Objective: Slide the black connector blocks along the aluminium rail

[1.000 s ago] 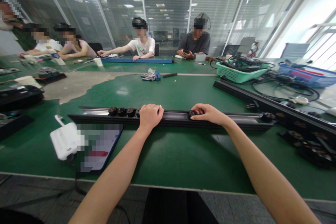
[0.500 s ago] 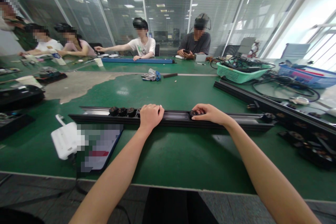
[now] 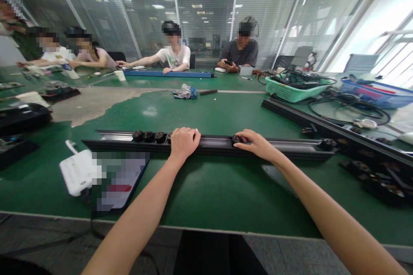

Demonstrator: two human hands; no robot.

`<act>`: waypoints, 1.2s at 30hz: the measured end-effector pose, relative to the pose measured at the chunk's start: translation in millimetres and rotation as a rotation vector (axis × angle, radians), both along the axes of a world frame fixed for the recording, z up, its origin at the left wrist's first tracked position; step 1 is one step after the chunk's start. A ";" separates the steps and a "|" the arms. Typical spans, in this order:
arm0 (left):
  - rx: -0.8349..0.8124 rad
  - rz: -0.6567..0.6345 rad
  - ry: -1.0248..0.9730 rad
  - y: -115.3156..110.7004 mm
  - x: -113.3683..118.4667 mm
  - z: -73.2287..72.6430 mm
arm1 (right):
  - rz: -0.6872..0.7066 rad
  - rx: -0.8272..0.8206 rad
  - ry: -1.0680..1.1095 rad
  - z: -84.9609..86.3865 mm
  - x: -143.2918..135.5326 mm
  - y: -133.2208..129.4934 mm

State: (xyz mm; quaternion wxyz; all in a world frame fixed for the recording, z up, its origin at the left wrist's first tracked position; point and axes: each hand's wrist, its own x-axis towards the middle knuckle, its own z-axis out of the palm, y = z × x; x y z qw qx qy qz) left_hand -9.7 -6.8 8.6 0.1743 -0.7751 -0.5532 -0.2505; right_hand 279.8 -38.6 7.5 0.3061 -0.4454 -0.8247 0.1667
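A long black channel rail (image 3: pixel 214 141) with a shiny metal inner floor lies crosswise on the green table. My left hand (image 3: pixel 184 144) is closed over its middle, fingers curled to the far side and mostly hidden. Just left of that hand, several round black socket-like modules (image 3: pixel 147 136) sit in a row in the channel. With thumb and fingers, my right hand (image 3: pixel 253 141) grips another round module (image 3: pixel 237 139), which is seated in the channel right of the middle. A further dark module (image 3: pixel 326 144) is at the rail's right end.
A white device (image 3: pixel 77 172) and a phone-like slab (image 3: pixel 124 187) lie in front at left. A second black rail (image 3: pixel 290 114) slants along the right, near loose black parts (image 3: pixel 383 184). Green (image 3: pixel 295 91) and blue baskets (image 3: pixel 377 93) stand behind. People sit across the table.
The right fingers have shifted slightly around the round module, leaving more of it visible. My left hand stays in place on the rail. The whole view has moved slightly.
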 end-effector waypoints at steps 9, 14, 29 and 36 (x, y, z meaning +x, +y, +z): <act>0.009 -0.005 -0.003 0.0 2.2 1.2 | 0.002 0.030 0.009 1.8 0.3 -3.8; 0.014 0.001 0.000 0.6 2.7 0.6 | -0.012 0.035 0.003 1.6 2.5 -4.7; 0.013 -0.005 0.001 0.8 1.7 0.0 | -0.033 0.017 -0.028 5.6 7.7 -6.9; 0.010 0.001 0.006 0.5 1.6 0.3 | -0.045 0.014 -0.033 5.5 9.7 -8.2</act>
